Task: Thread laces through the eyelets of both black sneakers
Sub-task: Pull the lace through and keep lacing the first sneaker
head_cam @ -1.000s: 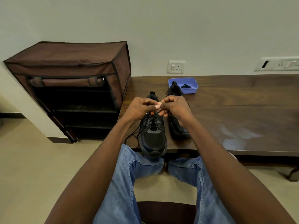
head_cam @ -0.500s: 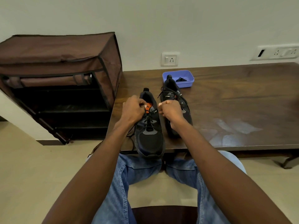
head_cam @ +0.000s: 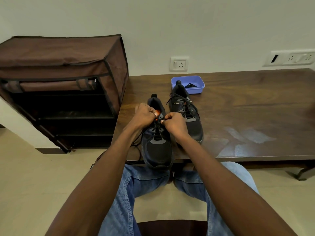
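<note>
Two black sneakers stand side by side on the dark wooden table (head_cam: 247, 106). The near left sneaker (head_cam: 157, 149) has its toe over the table's front edge. Its orange-lined tongue shows between my hands. My left hand (head_cam: 144, 114) grips the sneaker's left collar with curled fingers. My right hand (head_cam: 173, 124) pinches the black lace at the upper eyelets on the right side. A loose length of black lace (head_cam: 138, 150) trails off the table's left edge. The right sneaker (head_cam: 187, 113) sits further back, with laces through its eyelets.
A blue plastic tub (head_cam: 197, 82) with a small black item inside stands behind the right sneaker. A brown fabric shoe rack (head_cam: 64, 79) stands on the floor at the left, against the table. Wall sockets (head_cam: 179, 64) sit above the table. My jeans-clad knees are below.
The hands have stayed at the left sneaker's upper eyelets; they drew apart half a second ago and now sit close again. The camera has tilted, shifting the scene a little.
</note>
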`<move>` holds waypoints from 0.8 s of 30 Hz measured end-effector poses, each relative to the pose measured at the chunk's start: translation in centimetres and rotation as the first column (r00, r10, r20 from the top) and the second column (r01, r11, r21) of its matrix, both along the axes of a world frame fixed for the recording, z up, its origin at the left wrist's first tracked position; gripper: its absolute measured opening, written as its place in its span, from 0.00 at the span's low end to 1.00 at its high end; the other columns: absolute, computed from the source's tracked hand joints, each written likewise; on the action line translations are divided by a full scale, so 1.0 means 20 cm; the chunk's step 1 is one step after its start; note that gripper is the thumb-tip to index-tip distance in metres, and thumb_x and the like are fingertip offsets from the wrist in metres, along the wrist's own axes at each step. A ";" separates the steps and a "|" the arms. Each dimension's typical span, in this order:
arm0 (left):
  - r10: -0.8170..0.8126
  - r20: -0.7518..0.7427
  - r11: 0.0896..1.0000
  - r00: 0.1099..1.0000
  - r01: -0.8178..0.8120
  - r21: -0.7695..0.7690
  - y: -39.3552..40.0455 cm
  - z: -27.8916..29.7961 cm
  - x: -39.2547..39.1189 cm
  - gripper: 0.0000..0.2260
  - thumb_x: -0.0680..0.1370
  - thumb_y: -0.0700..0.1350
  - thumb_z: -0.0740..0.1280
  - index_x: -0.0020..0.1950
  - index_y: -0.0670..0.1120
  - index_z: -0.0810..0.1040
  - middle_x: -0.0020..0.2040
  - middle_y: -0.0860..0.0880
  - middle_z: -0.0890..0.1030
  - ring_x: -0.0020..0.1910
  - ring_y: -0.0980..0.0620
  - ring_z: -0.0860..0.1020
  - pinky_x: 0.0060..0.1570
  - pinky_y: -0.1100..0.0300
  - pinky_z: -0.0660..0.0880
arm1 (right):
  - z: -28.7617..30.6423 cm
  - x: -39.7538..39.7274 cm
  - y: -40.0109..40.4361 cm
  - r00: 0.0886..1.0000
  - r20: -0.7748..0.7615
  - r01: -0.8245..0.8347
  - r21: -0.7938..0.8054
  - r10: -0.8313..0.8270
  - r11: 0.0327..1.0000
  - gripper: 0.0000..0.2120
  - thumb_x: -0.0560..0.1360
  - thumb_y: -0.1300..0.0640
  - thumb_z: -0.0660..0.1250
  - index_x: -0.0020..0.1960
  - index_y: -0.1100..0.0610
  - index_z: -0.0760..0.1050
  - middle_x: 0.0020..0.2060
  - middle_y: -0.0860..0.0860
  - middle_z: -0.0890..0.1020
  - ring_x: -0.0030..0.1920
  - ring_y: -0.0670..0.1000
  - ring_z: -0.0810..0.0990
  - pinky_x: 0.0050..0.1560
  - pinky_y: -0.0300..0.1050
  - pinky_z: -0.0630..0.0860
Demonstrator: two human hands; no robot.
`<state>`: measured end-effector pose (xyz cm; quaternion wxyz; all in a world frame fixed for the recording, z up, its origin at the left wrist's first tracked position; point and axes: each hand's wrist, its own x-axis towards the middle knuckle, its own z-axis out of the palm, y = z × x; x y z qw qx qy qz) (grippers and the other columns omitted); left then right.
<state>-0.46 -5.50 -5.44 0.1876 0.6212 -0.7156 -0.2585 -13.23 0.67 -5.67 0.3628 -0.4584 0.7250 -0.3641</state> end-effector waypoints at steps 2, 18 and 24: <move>0.030 0.002 0.998 1.000 -0.030 0.048 -0.03 -0.04 0.00 0.18 0.74 0.40 0.67 0.24 0.51 0.74 0.47 0.41 0.79 0.57 0.41 0.72 0.49 0.56 0.56 | -0.01 0.00 0.00 1.000 -0.013 0.002 -0.004 -0.002 1.000 0.04 0.75 0.58 0.73 0.43 0.55 0.79 0.43 0.53 0.83 0.49 0.54 0.82 0.55 0.53 0.80; 0.086 -0.298 0.996 0.951 -0.087 0.011 0.10 -0.01 0.01 0.07 0.77 0.41 0.71 0.39 0.47 0.82 0.39 0.51 0.81 0.40 0.57 0.77 0.39 0.68 0.72 | -0.01 0.01 0.00 0.991 -0.129 -0.024 -0.033 0.019 0.999 0.04 0.76 0.57 0.72 0.46 0.57 0.79 0.44 0.54 0.82 0.47 0.54 0.81 0.46 0.47 0.76; 0.031 -0.287 0.985 0.957 -0.078 -0.153 0.12 -0.03 0.02 0.14 0.76 0.40 0.71 0.30 0.42 0.75 0.30 0.46 0.74 0.28 0.57 0.69 0.30 0.63 0.65 | -0.01 0.02 0.02 0.989 -0.144 -0.026 -0.048 0.018 0.999 0.05 0.77 0.58 0.71 0.44 0.54 0.76 0.44 0.53 0.82 0.47 0.53 0.80 0.43 0.45 0.72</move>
